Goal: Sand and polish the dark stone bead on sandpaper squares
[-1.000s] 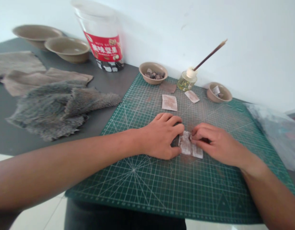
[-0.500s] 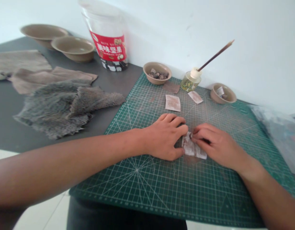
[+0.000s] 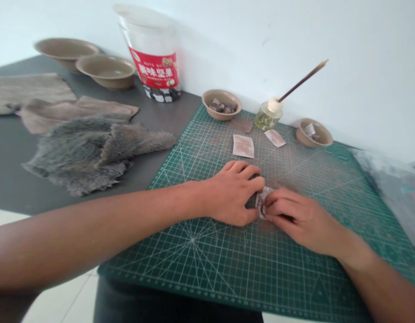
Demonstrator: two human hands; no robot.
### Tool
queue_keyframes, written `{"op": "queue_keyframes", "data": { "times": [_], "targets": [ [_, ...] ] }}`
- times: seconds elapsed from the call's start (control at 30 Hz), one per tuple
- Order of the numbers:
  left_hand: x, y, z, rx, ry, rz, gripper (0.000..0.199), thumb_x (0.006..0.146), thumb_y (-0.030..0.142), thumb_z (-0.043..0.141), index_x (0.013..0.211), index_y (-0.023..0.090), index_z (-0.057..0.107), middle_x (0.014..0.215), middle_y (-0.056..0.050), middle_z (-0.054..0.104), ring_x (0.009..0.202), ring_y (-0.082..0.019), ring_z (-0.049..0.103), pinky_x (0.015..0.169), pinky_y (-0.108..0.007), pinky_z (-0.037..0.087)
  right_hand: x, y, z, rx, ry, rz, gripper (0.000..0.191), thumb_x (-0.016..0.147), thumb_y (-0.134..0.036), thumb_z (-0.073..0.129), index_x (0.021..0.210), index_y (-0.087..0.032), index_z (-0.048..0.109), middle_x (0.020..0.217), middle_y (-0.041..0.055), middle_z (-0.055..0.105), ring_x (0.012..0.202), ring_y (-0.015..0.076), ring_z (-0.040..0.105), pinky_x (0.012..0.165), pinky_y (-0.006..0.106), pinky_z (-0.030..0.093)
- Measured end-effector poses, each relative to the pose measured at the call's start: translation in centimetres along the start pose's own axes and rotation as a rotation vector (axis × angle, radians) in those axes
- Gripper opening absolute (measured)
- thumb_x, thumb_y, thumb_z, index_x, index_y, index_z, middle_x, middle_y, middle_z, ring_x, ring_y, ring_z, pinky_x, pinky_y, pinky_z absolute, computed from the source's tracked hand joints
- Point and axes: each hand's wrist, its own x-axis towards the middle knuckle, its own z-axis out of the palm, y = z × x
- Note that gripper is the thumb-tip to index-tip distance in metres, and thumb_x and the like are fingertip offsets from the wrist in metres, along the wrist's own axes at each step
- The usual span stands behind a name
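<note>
My left hand (image 3: 236,193) rests on the green cutting mat, its thumb and forefinger pinning the left edge of a piece of sandpaper (image 3: 260,202), whitish and smeared with brown dust. Over the same sheet, my right hand (image 3: 297,217) is closed in a pinch, fingertips pressed down on the paper. A small dark piece shows at those fingertips, mostly hidden; its exact kind is unclear. Beyond my hands lie a square dusty sheet (image 3: 243,146), a smaller sheet (image 3: 275,138) and a brown sheet (image 3: 241,124).
At the mat's back edge stand a bowl (image 3: 222,117) of small brown lumps, a glass jar (image 3: 267,117) with a brush (image 3: 303,80) across its top, and another small bowl (image 3: 313,140). Grey cloths (image 3: 82,152), larger bowls (image 3: 108,80) and a nut tub (image 3: 156,72) are left; plastic wrap (image 3: 392,188) is right.
My right hand has slid down and slightly left across the sandpaper, covering more of it. My left hand keeps its place.
</note>
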Motion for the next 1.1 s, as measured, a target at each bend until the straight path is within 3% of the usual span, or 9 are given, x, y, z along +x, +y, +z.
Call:
{"op": "queue_keyframes", "data": {
  "times": [0.1, 0.23, 0.37, 0.53, 0.67, 0.7, 0.83, 1.0, 1.1],
  "targets": [
    [0.0, 0.0, 0.0, 0.008, 0.003, -0.008, 0.04, 0.083, 0.048, 0.063, 0.111, 0.02, 0.055, 0.144, -0.012, 0.048, 0.132, -0.036, 0.042, 0.111, -0.053, 0.035, 0.0, 0.2, -0.2, -0.081, 0.098, 0.064, 0.012, 0.098, -0.018, 0.056, 0.09, -0.022, 0.064, 0.102, 0.0033, 0.065, 0.093, 0.018, 0.063, 0.082, 0.033, 0.048],
    [0.1, 0.0, 0.0, 0.004, -0.004, -0.005, 0.04, 0.083, 0.048, 0.063, 0.111, 0.02, 0.055, 0.143, -0.012, 0.048, 0.132, -0.037, 0.043, 0.11, -0.053, 0.035, 0.1, 0.2, -0.3, 0.004, -0.075, -0.021, 0.014, 0.099, -0.018, 0.057, 0.088, -0.023, 0.064, 0.098, 0.0015, 0.066, 0.088, 0.0157, 0.063, 0.078, 0.03, 0.049],
    [0.0, 0.0, 0.0, 0.002, -0.002, -0.007, 0.04, 0.083, 0.048, 0.063, 0.111, 0.02, 0.055, 0.143, -0.011, 0.049, 0.131, -0.036, 0.043, 0.11, -0.053, 0.035, 0.2, 0.2, -0.3, -0.088, 0.123, 0.037, 0.012, 0.099, -0.019, 0.056, 0.091, -0.022, 0.064, 0.103, 0.0032, 0.067, 0.094, 0.0175, 0.063, 0.083, 0.033, 0.048],
    [0.0, -0.1, 0.0, 0.003, -0.008, -0.001, 0.041, 0.083, 0.05, 0.063, 0.111, 0.02, 0.056, 0.143, -0.012, 0.048, 0.131, -0.036, 0.043, 0.11, -0.053, 0.035, 0.0, -0.2, -0.7, 0.041, -0.111, -0.018, 0.015, 0.098, -0.018, 0.057, 0.086, -0.023, 0.065, 0.097, 0.0008, 0.068, 0.088, 0.0155, 0.064, 0.078, 0.03, 0.049],
    [0.0, -0.1, 0.1, 0.006, 0.009, -0.002, 0.042, 0.083, 0.049, 0.063, 0.113, 0.02, 0.056, 0.143, -0.012, 0.048, 0.132, -0.036, 0.043, 0.11, -0.053, 0.035, 0.0, 0.2, -0.9, -0.045, 0.08, 0.054, 0.013, 0.098, -0.02, 0.057, 0.089, -0.023, 0.065, 0.102, 0.0022, 0.068, 0.094, 0.0175, 0.064, 0.083, 0.032, 0.049],
    [0.0, -0.1, 0.1, 0.008, 0.011, -0.008, 0.041, 0.083, 0.049, 0.063, 0.112, 0.02, 0.056, 0.143, -0.012, 0.048, 0.131, -0.036, 0.043, 0.11, -0.053, 0.034, 0.0, 0.4, -1.0, -0.064, 0.077, 0.073, 0.012, 0.098, -0.019, 0.058, 0.089, -0.023, 0.065, 0.102, 0.002, 0.068, 0.093, 0.0174, 0.064, 0.082, 0.032, 0.048],
    [0.0, -0.1, 0.1, -0.003, -0.001, -0.005, 0.042, 0.083, 0.05, 0.063, 0.111, 0.02, 0.056, 0.143, -0.012, 0.048, 0.131, -0.036, 0.043, 0.11, -0.053, 0.035, 0.0, 0.4, -1.0, 0.005, -0.126, -0.027, 0.013, 0.098, -0.019, 0.057, 0.088, -0.023, 0.065, 0.098, 0.0011, 0.067, 0.089, 0.0161, 0.063, 0.079, 0.031, 0.048],
    [0.1, -0.1, 0.0, 0.004, 0.001, -0.011, 0.042, 0.083, 0.049, 0.063, 0.113, 0.02, 0.056, 0.144, -0.011, 0.048, 0.132, -0.036, 0.042, 0.111, -0.054, 0.034, 0.3, 0.5, -0.7, -0.114, 0.093, 0.052, 0.01, 0.098, -0.019, 0.057, 0.091, -0.022, 0.064, 0.104, 0.0036, 0.067, 0.095, 0.0185, 0.063, 0.083, 0.034, 0.048],
    [0.1, -0.1, 0.0, 0.001, -0.001, -0.01, 0.041, 0.083, 0.049, 0.063, 0.111, 0.02, 0.056, 0.144, -0.011, 0.048, 0.132, -0.036, 0.043, 0.111, -0.054, 0.034, 0.2, 0.3, -0.7, -0.038, -0.071, -0.01, 0.013, 0.098, -0.019, 0.057, 0.088, -0.023, 0.064, 0.098, 0.0019, 0.067, 0.088, 0.0168, 0.063, 0.078, 0.031, 0.048]
  ]
}}
